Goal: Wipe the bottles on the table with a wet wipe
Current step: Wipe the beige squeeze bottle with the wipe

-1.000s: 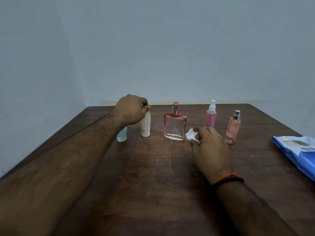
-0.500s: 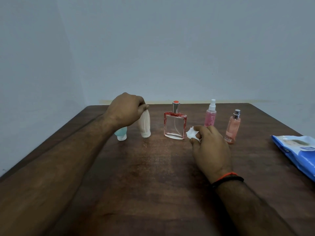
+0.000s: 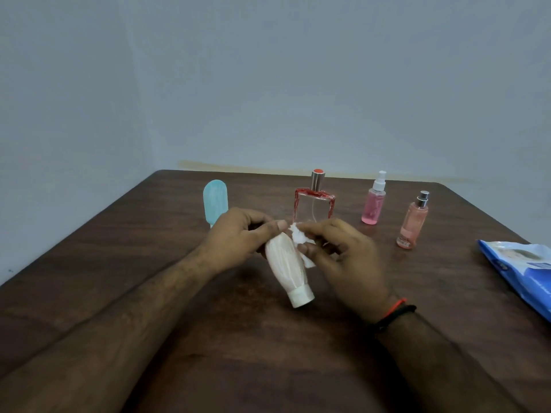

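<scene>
My left hand [image 3: 238, 236] holds a cream tube bottle [image 3: 286, 266] above the table, tilted, its white cap pointing down toward me. A crumpled white wet wipe [image 3: 301, 239] is pinched in my right hand [image 3: 343, 257] and pressed against the tube's upper right side. Behind the hands stand a light blue tube [image 3: 214, 201], a square clear perfume bottle with red edges [image 3: 314, 204], a pink spray bottle with a white nozzle [image 3: 374, 201] and a peach spray bottle with a silver top [image 3: 413, 222].
A blue and white wet wipe pack [image 3: 524, 272] lies at the table's right edge. The dark wooden table [image 3: 149, 263] stands in a corner, with pale walls behind and to the left.
My left hand lifted the cream tube from beside the blue tube and brought it toward me, tilted. My right hand rose with the wipe to meet it.
</scene>
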`<state>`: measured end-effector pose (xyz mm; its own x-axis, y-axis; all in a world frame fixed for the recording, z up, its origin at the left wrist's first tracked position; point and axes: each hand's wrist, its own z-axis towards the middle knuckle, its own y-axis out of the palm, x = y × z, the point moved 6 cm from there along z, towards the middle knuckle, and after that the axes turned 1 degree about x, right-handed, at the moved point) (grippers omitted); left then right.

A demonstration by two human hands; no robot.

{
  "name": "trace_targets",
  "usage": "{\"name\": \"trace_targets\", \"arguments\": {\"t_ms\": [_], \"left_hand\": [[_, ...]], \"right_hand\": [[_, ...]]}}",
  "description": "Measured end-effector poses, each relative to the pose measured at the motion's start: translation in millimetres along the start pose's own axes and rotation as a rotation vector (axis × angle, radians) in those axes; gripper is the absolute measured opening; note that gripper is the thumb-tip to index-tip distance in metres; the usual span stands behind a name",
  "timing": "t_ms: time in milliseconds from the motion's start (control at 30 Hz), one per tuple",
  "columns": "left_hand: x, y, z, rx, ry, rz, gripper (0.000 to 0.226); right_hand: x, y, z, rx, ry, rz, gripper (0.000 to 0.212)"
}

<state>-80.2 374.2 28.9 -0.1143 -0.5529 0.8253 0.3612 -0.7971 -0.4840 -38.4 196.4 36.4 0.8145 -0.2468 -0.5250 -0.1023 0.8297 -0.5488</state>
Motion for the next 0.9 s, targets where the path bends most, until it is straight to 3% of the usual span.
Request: {"name": "trace_targets", "arguments": {"t_ms": [133,400,500,600,900], "left_hand": [[0,3,-3,0.048,0.037,-0.024,0.022],[1,-4,-6,0.093,0.047,-0.008,0.031],[2,-5,-7,0.096,0.052,-0.039,0.044],[2,-6,-7,0.113,0.041,-0.128,0.042],[1,9,-12,-0.142,-0.04,-0.487,0.04]], "right_hand": [[-8,3,0,-0.014,-0.066,0.045,0.018],[-18,4,-7,-0.173,-0.155,0.125,0.016],[-14,0,-5,-0.118,-0.114,0.091,0.011],[-14,-1,-3,-0.02,-0.109,0.042,0.016],[-10,-2,-1,0.033,-0.06,-0.014,0.021]]}}
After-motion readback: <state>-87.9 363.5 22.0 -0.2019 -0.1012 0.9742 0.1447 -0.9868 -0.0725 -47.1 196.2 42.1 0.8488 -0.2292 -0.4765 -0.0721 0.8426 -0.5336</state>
